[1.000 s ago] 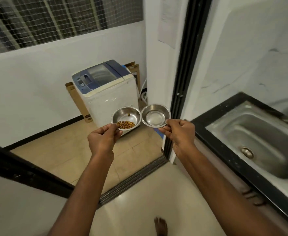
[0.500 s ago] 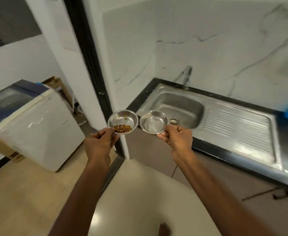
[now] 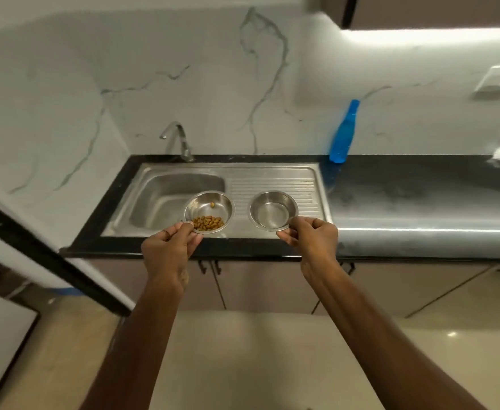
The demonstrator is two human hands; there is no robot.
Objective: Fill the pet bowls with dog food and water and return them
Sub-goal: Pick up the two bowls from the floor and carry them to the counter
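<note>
My left hand [image 3: 170, 250] pinches the near rim of a small steel bowl [image 3: 210, 202] that holds brown dog food [image 3: 208, 222] in its near side, with one loose piece higher up. My right hand [image 3: 310, 236] pinches the near rim of a second steel bowl [image 3: 273, 210], which looks empty. Both bowls are held in the air above the front of the steel sink [image 3: 168, 199] and its ribbed drainboard [image 3: 272, 180]. The tap [image 3: 179, 139] stands at the back of the basin.
A blue bottle [image 3: 343, 134] stands against the marble wall right of the drainboard. The black counter [image 3: 420, 184] runs off to the right. Cabinet doors [image 3: 257, 285] sit below. A black door frame [image 3: 35, 247] crosses the lower left.
The view has swung right from the washing machine and doorway to face the sink head-on. The two bowls have drawn apart and now hang over the sink's front.
</note>
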